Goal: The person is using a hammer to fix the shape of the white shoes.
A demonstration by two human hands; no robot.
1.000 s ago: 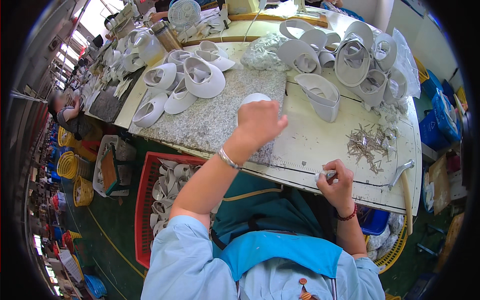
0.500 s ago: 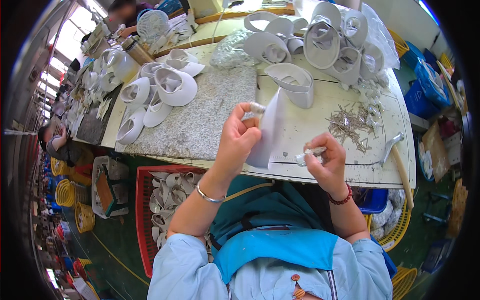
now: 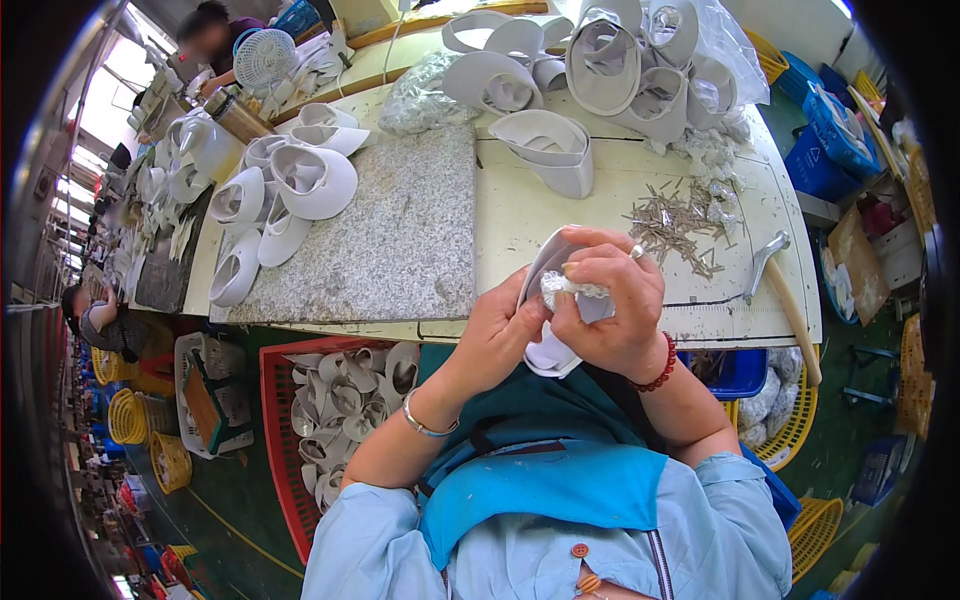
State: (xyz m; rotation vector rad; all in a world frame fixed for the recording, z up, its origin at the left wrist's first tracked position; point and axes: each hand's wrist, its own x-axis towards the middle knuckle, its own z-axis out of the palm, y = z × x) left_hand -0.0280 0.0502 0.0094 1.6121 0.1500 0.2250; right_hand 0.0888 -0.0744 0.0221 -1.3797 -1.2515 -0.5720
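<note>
In front of my body, near the table's edge, my left hand (image 3: 495,328) is closed on a curved white shoe upper (image 3: 548,358). My right hand (image 3: 622,308) pinches a crumpled white wad (image 3: 562,290) against the inside of the upper, its fingers curled over the far rim. I cannot make out what the wad is made of. Just beyond my hands stands another white upper (image 3: 548,150), bent into a loop. More white uppers (image 3: 312,182) sit to the left on a speckled stone slab (image 3: 390,230).
At right lie a heap of small metal pins (image 3: 680,225) and a hammer (image 3: 797,322) with a wooden handle. Stacked uppers (image 3: 605,65) and a clear plastic bag (image 3: 425,98) stand at the back. Below the table, a red crate (image 3: 275,430) holds several white pieces. A co-worker (image 3: 205,35) sits far left.
My right hand has moved left with the wad and met the upper. The upper has turned from edge-on to show its hollow inside, and it sits closer to me.
</note>
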